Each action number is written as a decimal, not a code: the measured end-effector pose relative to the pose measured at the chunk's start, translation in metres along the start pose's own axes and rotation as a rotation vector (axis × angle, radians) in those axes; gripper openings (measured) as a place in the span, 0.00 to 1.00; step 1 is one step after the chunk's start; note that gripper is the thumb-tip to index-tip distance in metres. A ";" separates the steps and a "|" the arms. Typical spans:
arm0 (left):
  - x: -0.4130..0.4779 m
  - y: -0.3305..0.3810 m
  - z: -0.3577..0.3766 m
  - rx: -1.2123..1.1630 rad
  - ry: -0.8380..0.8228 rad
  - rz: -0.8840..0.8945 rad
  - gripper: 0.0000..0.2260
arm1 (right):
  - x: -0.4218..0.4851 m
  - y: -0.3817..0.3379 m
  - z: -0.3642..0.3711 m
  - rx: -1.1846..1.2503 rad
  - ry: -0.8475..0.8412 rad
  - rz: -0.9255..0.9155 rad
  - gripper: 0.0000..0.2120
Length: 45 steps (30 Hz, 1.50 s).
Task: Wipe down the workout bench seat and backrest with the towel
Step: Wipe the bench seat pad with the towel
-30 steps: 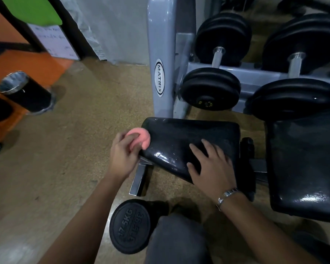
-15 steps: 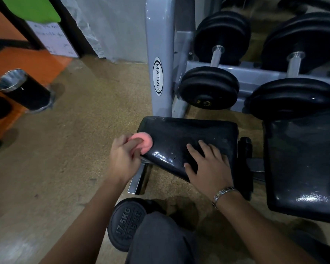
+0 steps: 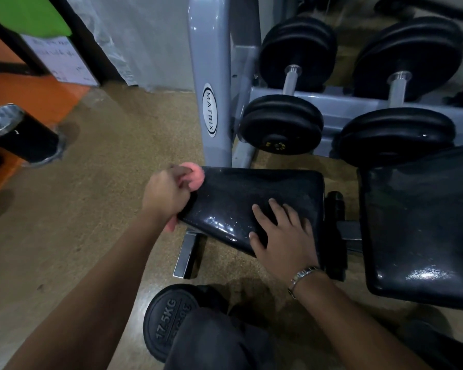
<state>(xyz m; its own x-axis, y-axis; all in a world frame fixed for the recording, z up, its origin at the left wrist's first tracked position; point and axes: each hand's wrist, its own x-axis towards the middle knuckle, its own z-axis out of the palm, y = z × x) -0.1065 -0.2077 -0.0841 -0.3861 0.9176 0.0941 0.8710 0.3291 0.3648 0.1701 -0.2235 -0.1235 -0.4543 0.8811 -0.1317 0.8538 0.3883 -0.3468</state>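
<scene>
Where the cork-coloured floor (image 3: 96, 209) meets the bench, the left hand (image 3: 166, 194) has its fingers curled tight around a bunched pink towel (image 3: 195, 176), pressing it against the left end of the black seat pad (image 3: 251, 190); a bit of pink also shows below the wrist. The pad's glossy vinyl glints. The right hand (image 3: 281, 236) lies flat on the seat, fingers spread. The backrest (image 3: 422, 222) lies further right.

Black dumbbells (image 3: 281, 124) on a grey rack (image 3: 210, 84), a 17.5KG weight (image 3: 166, 327) on the floor (image 3: 91, 209), a black bin (image 3: 19, 134) at left.
</scene>
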 end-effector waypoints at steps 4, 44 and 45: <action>0.021 0.027 0.010 0.021 -0.040 0.150 0.14 | 0.002 0.000 -0.001 -0.006 0.021 0.011 0.29; 0.010 0.017 0.023 0.032 -0.070 0.184 0.19 | 0.004 0.010 -0.010 0.071 0.027 -0.001 0.25; 0.000 0.013 0.023 0.025 -0.057 0.237 0.19 | 0.005 0.014 -0.013 0.093 0.037 -0.005 0.24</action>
<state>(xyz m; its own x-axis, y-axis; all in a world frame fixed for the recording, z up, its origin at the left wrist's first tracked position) -0.0878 -0.1985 -0.1005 -0.1531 0.9807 0.1214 0.9428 0.1081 0.3153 0.1830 -0.2105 -0.1164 -0.4468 0.8895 -0.0959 0.8237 0.3671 -0.4322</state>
